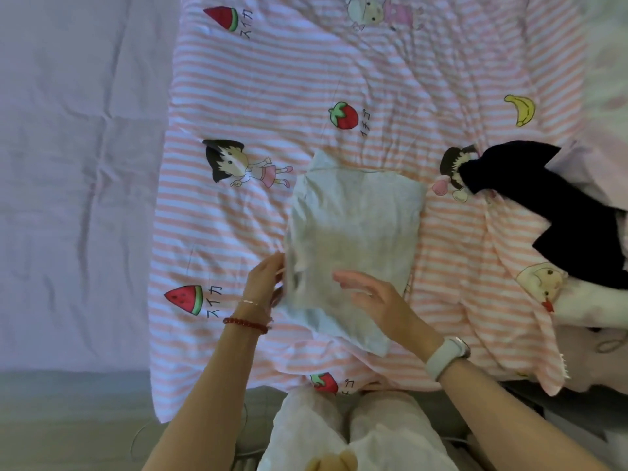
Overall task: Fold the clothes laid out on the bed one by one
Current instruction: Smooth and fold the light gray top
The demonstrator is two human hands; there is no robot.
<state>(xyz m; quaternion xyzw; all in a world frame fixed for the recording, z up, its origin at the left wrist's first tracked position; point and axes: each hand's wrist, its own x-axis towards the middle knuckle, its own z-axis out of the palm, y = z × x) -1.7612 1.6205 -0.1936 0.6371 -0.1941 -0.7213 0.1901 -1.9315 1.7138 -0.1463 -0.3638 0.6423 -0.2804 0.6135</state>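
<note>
A light grey garment (353,229) lay partly folded in the middle of the bed, on a pink-and-white striped quilt (272,96) printed with cartoon children, strawberries, watermelon slices and a banana. The left hand (263,280) was at the garment's near left edge, its fingers (277,266) curled in against the cloth and seeming to pinch the layered edge, though the grip itself was partly hidden. The right hand (377,297) lay flat over the near part of the garment with its fingers straight and spread, pointing left, holding nothing. The left wrist wore a red bead bracelet (246,323) and a thin chain; the right wrist wore a pale watch band (447,356). A dark navy garment (543,212) lay spread on the right side of the quilt, well apart from the grey one. To the left of the quilt a plain lilac sheet (74,164) covered the bed. The person's knees in pale trousers (356,433) showed at the near edge.
</note>
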